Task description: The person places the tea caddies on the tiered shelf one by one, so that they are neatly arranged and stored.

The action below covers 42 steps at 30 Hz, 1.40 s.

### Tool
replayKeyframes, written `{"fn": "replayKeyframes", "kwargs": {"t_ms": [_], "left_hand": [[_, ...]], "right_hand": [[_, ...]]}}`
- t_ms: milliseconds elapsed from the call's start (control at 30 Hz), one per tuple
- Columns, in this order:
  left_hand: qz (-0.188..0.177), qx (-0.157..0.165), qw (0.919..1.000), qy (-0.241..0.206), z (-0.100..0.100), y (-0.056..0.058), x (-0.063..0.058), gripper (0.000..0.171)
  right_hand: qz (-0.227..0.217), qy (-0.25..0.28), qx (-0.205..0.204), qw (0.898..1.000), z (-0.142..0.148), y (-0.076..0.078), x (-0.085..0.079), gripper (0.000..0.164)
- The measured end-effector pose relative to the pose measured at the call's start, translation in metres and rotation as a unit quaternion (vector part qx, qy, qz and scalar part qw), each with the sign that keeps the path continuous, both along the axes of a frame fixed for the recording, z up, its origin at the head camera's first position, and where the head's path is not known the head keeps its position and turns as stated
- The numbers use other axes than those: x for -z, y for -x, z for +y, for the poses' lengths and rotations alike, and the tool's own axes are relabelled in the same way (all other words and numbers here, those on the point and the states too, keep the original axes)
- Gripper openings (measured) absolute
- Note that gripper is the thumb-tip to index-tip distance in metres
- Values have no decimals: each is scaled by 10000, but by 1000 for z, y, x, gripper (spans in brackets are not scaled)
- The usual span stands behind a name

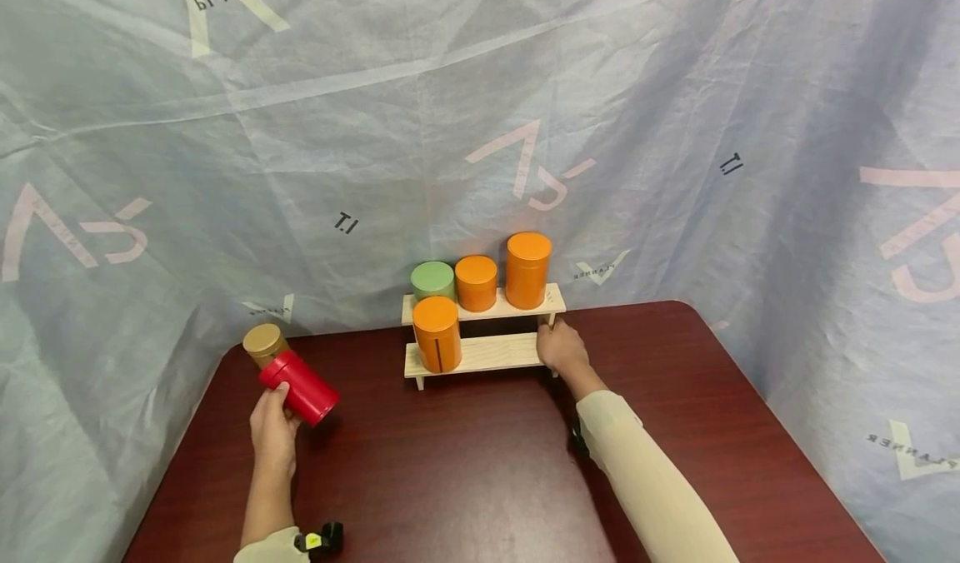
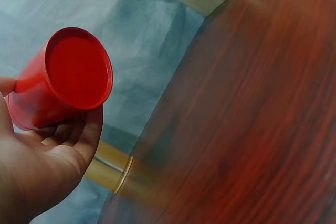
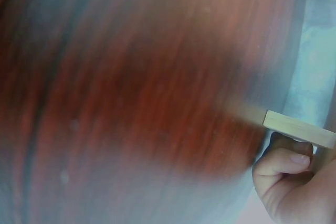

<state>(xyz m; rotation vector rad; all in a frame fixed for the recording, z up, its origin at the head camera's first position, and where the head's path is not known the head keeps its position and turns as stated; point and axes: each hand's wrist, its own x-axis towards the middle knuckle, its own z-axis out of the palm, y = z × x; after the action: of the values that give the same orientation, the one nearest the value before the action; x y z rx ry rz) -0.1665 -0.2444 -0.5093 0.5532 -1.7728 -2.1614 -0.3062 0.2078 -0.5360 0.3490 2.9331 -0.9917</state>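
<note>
Over the desk's [image 1: 465, 471] left side, the left grip [image 1: 272, 430] has the red tin [image 1: 302, 388] pinched and tilted, so if it slackens the tin could probably slip out. Gold tin [image 1: 264, 341] is right behind, can't tell if they touch; a sloppy swing might knock it. Further off, the right grip [image 1: 562, 346] is curled round the wooden rack's [image 1: 498, 351] right end. A hard tug there could topple the front orange tin [image 1: 437, 334] or the three tins [image 1: 476, 284] up top.

We've got soft glare on the tabletop [image 1: 480, 471] in the head view, but right wrist's kinda smeared and hazy.
</note>
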Motion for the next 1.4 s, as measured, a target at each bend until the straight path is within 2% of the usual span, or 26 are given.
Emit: {"fn": "replayKeyframes", "kwargs": {"t_ms": [100,367,633,833,1067,1400], "left_hand": [[-15,126,9999,106,4,1,0,22],[-6,200,9997,112,6,0,-1,21],[-186,314,9987,350,7,-1,-3,30],[-6,496,9976,485,12,-2,-8,26],[248,747,9940,760,20,-3,-18,33],[640,794,9907,903,32,-6,-32,27]], "right_hand": [[23,9,7,10000,0,0,0,51],[0,22,-17,10000,1,-2,-2,50],[-20,60,23,10000,1,-2,-1,51],[104,29,23,9999,1,-1,0,51],[71,68,-6,10000,1,-2,-2,51],[79,4,33,10000,0,-1,-1,51]]}}
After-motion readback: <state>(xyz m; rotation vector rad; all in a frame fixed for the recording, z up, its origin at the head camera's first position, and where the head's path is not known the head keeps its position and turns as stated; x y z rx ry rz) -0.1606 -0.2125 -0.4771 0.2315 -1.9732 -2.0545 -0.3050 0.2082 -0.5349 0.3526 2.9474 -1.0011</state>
